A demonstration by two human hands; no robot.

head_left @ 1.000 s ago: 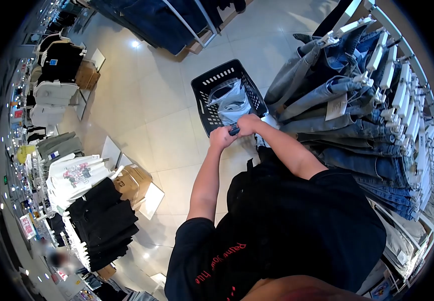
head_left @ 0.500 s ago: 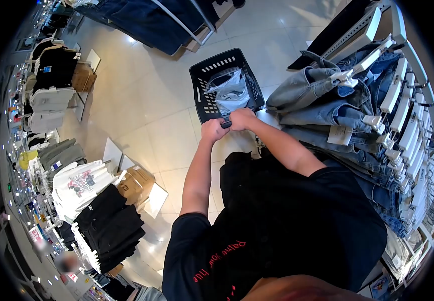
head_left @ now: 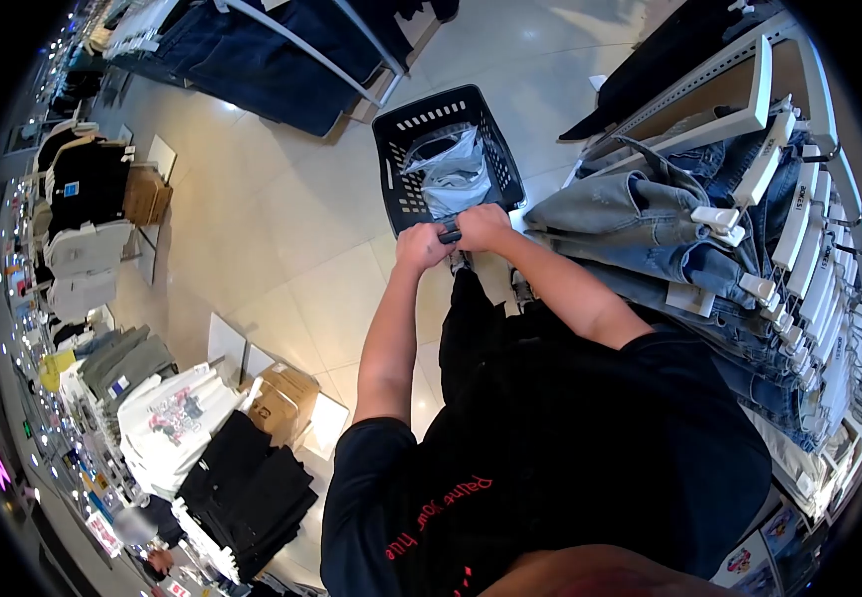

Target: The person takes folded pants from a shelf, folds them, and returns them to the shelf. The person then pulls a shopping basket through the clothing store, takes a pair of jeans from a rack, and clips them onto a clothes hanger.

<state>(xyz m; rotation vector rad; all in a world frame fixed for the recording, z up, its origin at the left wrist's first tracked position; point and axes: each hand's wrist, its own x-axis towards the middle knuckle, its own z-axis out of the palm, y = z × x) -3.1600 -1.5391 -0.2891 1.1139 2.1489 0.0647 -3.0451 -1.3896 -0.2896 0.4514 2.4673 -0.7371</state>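
My left hand (head_left: 421,246) and my right hand (head_left: 483,228) are side by side, both closed around the black handle (head_left: 450,235) of a black plastic shopping basket (head_left: 387,164). The basket is in front of me, with slots in its walls. Folded light-blue denim clothing (head_left: 457,181) lies inside it. Part of a shoe (head_left: 461,261) shows just below the handle. My fingers wrap over the handle, so most of the grip is hidden.
Jeans (head_left: 610,214) on white clip hangers (head_left: 794,214) crowd a metal rack close on my right. Dark trousers (head_left: 252,70) hang ahead. Racks at left hold a white printed shirt (head_left: 177,423), black garments (head_left: 247,493) and a cardboard box (head_left: 282,403). Pale tiles (head_left: 272,219) cover the floor.
The racks have shifted in view: the left-hand clothes sit lower, and the dark trousers ahead have moved left. A shoe has come into sight below the handle. Both hands keep their grip.
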